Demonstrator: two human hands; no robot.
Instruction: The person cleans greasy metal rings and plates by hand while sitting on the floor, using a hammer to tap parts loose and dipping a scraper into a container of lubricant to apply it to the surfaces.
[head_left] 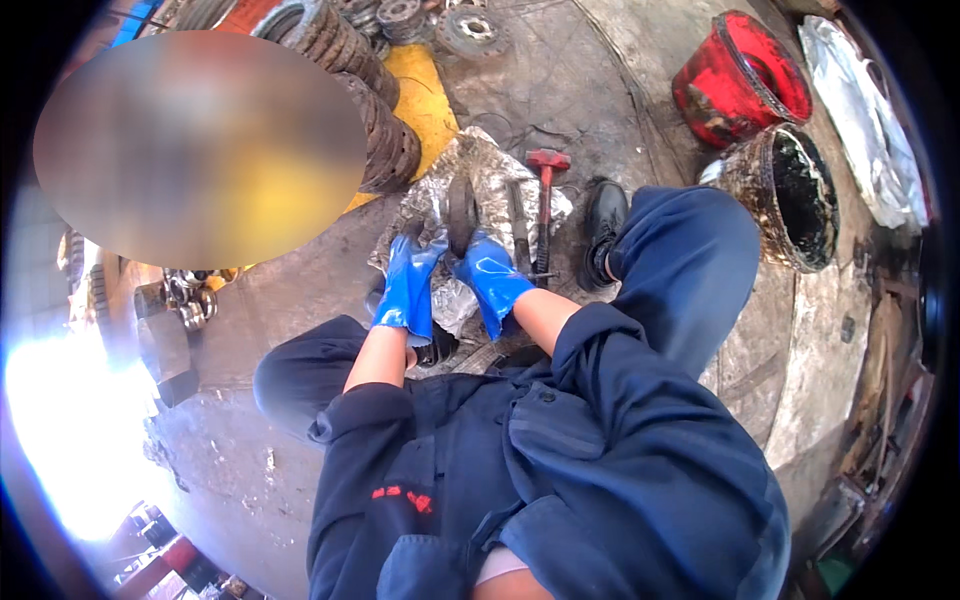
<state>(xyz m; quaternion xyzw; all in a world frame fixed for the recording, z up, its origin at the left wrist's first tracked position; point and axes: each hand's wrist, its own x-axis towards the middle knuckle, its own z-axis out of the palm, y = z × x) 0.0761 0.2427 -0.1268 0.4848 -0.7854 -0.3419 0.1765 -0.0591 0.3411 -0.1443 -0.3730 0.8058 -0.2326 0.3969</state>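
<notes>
Both my hands wear blue rubber gloves with dirt-darkened fingers, low over a crumpled, stained silvery sheet (490,150). Between them stands a dark, rounded metal part (462,212), seen nearly edge-on; its exact kind is not clear. My right hand (482,262) is closed against its near end. My left hand (415,260) closes in at its left side, its fingertips partly hidden. Just right of the part lies a dark flat bar-like tool (518,215). Beside that is a hammer with a red head (547,160), its handle pointing toward me.
Stacks of rusty ring-shaped parts (385,140) rise at the far left by a yellow sheet (425,90). At the right are a red bucket (705,85), a grimy bucket (745,195) and clear plastic wrapping (865,120). Shiny metal parts (195,300) sit at left. My black shoe (603,225) flanks the sheet.
</notes>
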